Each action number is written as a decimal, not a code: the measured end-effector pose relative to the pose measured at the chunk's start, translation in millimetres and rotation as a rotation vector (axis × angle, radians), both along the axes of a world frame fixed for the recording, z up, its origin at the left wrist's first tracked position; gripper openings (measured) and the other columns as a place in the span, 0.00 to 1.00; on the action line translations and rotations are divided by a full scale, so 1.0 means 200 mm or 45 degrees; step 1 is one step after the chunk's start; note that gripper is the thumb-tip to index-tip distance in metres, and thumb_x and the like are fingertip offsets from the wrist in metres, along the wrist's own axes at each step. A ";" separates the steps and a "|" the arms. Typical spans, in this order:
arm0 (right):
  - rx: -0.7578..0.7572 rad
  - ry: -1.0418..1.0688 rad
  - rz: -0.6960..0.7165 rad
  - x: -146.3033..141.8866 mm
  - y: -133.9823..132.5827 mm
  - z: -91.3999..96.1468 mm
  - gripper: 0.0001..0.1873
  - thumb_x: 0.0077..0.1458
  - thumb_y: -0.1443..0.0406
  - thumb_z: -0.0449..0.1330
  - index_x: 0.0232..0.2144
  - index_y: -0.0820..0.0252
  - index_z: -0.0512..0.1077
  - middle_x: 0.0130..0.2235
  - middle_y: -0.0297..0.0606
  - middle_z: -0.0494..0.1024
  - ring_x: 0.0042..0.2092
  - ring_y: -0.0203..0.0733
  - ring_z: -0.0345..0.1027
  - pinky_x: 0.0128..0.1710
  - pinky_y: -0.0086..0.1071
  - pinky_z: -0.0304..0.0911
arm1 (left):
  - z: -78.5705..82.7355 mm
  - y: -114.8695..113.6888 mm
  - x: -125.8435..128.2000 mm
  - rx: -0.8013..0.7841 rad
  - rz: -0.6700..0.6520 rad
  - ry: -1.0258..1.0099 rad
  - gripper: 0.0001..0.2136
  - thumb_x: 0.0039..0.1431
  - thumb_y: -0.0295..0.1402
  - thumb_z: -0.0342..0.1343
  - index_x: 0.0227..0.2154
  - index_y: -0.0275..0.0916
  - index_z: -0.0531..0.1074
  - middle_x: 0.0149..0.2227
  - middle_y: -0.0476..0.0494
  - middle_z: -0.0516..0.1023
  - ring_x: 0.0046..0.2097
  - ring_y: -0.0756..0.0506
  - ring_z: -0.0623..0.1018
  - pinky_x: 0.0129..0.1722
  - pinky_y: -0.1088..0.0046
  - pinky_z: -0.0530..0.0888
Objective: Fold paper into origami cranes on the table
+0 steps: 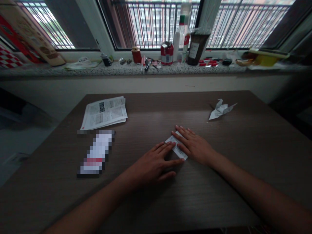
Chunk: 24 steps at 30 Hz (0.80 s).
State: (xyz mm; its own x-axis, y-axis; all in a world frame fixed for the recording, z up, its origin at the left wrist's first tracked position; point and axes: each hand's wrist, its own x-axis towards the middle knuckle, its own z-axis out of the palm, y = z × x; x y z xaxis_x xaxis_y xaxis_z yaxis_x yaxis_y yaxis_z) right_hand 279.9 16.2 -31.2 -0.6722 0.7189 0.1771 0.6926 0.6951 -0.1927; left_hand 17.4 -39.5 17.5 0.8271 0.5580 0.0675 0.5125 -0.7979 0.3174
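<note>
A small folded piece of printed paper (181,153) lies flat on the brown table between my hands. My left hand (158,161) rests on its near left side, fingers stretched out, with fingertips touching the paper. From the right, my right hand (195,144) lies over the paper's far right part, its fingers spread and pressing flat. Both hands cover portions of the paper, so its full outline is hidden. A folded paper crane (220,110) with printed text stands farther back on the right.
Folded newspaper sheets (104,113) lie at the table's back left, with a blurred-out phone (97,154) in front of them. Along the granite windowsill (136,69) stand a red can (167,53), a glass bottle (179,42), a dark pouch (197,48) and several small items.
</note>
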 end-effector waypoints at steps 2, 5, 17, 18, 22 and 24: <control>-0.001 -0.020 -0.005 0.00 0.00 0.00 0.33 0.74 0.54 0.47 0.75 0.46 0.43 0.76 0.36 0.43 0.75 0.51 0.42 0.73 0.51 0.48 | 0.00 0.00 0.00 0.010 -0.001 0.007 0.23 0.72 0.45 0.55 0.68 0.55 0.65 0.75 0.39 0.51 0.74 0.31 0.55 0.70 0.47 0.58; 0.004 -0.029 -0.029 0.00 0.00 0.00 0.35 0.74 0.52 0.45 0.76 0.48 0.38 0.76 0.37 0.44 0.75 0.50 0.42 0.73 0.51 0.48 | -0.01 0.00 0.00 0.018 -0.002 0.034 0.24 0.73 0.47 0.53 0.68 0.55 0.64 0.75 0.39 0.50 0.74 0.31 0.55 0.71 0.48 0.57; 0.002 -0.034 -0.089 0.00 0.00 0.01 0.35 0.74 0.51 0.46 0.76 0.44 0.41 0.76 0.34 0.42 0.75 0.53 0.43 0.73 0.52 0.48 | -0.01 -0.01 0.01 0.010 0.006 0.021 0.23 0.71 0.47 0.56 0.67 0.57 0.65 0.76 0.45 0.46 0.74 0.31 0.53 0.71 0.47 0.55; 0.003 -0.034 -0.087 0.00 0.00 0.01 0.35 0.74 0.50 0.46 0.76 0.44 0.40 0.76 0.35 0.42 0.75 0.53 0.43 0.73 0.52 0.48 | 0.00 -0.01 0.01 0.008 0.009 0.024 0.23 0.71 0.46 0.56 0.67 0.57 0.65 0.76 0.45 0.47 0.74 0.31 0.53 0.71 0.46 0.56; 0.015 -0.015 -0.095 0.01 0.00 -0.01 0.37 0.74 0.51 0.45 0.76 0.45 0.32 0.76 0.36 0.44 0.75 0.52 0.41 0.73 0.53 0.48 | -0.01 -0.01 0.01 0.010 0.005 0.043 0.23 0.71 0.46 0.56 0.66 0.57 0.66 0.76 0.42 0.48 0.74 0.31 0.53 0.71 0.45 0.57; 0.012 -0.011 -0.085 0.02 0.01 -0.01 0.37 0.74 0.51 0.45 0.75 0.46 0.30 0.76 0.36 0.43 0.75 0.51 0.41 0.73 0.53 0.47 | -0.01 -0.01 0.01 0.011 0.008 0.054 0.23 0.71 0.46 0.56 0.67 0.57 0.65 0.76 0.42 0.48 0.74 0.31 0.53 0.70 0.45 0.57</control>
State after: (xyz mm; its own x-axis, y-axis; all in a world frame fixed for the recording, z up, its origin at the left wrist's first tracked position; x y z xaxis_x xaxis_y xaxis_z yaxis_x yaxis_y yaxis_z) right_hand 283.0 18.0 -33.5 -0.6244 0.7604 0.1786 0.7389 0.6492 -0.1803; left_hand 20.1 -41.5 15.7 0.8260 0.5625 0.0373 0.5300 -0.7974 0.2884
